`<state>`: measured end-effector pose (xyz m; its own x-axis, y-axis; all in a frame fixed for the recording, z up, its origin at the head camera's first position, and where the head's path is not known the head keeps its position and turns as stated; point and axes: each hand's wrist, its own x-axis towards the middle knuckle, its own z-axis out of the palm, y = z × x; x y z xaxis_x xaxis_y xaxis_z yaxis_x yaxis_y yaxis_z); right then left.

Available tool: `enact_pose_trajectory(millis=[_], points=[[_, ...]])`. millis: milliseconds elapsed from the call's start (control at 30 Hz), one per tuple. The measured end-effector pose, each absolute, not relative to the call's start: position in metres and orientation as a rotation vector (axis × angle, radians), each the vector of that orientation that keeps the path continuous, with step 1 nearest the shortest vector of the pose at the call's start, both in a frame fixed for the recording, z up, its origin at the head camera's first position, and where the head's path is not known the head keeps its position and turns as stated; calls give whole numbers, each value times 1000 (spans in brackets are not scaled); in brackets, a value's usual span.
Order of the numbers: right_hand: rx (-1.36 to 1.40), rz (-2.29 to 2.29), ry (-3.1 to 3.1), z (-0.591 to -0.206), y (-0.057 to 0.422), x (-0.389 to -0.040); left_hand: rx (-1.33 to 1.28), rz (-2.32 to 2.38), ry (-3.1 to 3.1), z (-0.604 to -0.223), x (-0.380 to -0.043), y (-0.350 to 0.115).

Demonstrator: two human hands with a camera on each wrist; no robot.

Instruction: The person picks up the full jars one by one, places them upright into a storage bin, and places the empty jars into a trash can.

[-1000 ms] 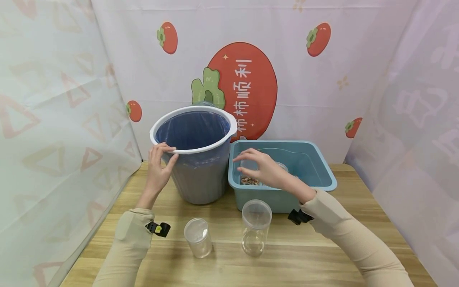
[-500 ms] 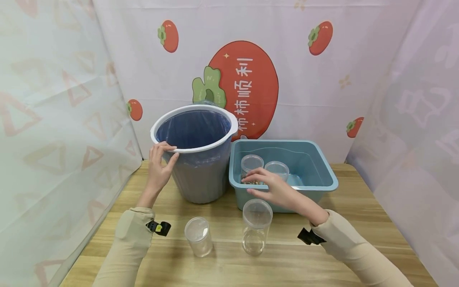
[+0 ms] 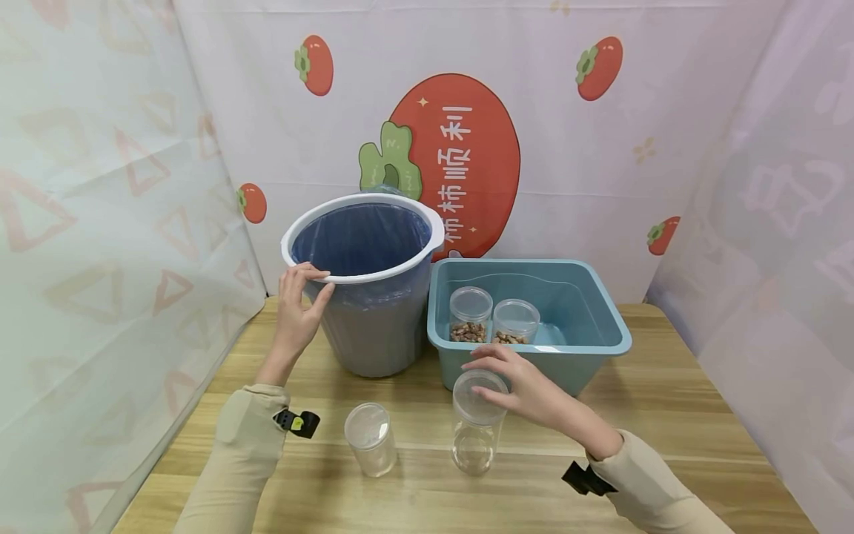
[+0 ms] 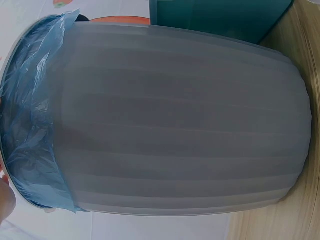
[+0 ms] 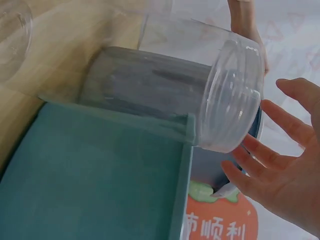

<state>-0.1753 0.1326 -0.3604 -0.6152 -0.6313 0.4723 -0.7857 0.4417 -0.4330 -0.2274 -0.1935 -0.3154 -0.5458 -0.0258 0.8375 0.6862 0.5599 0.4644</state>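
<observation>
While the tall jar [image 3: 474, 449] is standing upright on the table [image 3: 427, 512], just in front of the tub [image 3: 534, 265], the right hand [image 3: 537, 393] is hovering right at its lid [image 3: 471, 406], fingers spread and bent, thumb apart, pinching nothing; whether a fingertip is touching the plastic, I can't tell. The jar is looking empty and probably light, so a sideways nudge could be tipping it, and a loose lid could be twisting off if only the top were being gripped. The small jar [image 3: 375, 449] is standing nearby, also lidded, and a stray sleeve could be knocking it over. In the tub, two jars [image 3: 471, 300] are sitting side by side, holding brown pieces [image 3: 468, 334], likely nuts; a tall load swinging low could be clipping that front rim. Beside it the bin [image 3: 376, 337] is standing, the left hand [image 3: 296, 315] resting its fingers on the white rim [image 3: 367, 279], thumb lower outside; whether it's really pinching, I can't tell. Leaning hard there could be tilting the bin or dragging its blue bag [image 4: 32, 115] loose.
</observation>
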Motion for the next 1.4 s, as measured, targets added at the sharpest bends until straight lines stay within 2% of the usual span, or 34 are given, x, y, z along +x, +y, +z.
enact_pose_trajectory(millis=[267,633,967,1267,1400], points=[[1140,971,-2504,-376,139,-165,-527,-1046,-1927,-318,-230,-194],[1108,1088,-2455,-407,140,-158,-529,-1035,-1926,-339,-253,-211],[1007,1180,-2382,-425,131,-152,-528,-1032,-1932,-339,-253,-211],[1008,1190,-2319,-430,130,-155,-538,-1034,-1891,-324,-238,-196],[989,1216,-2329,-429,132,-156,-535,-1026,-1895,-331,-244,-202]])
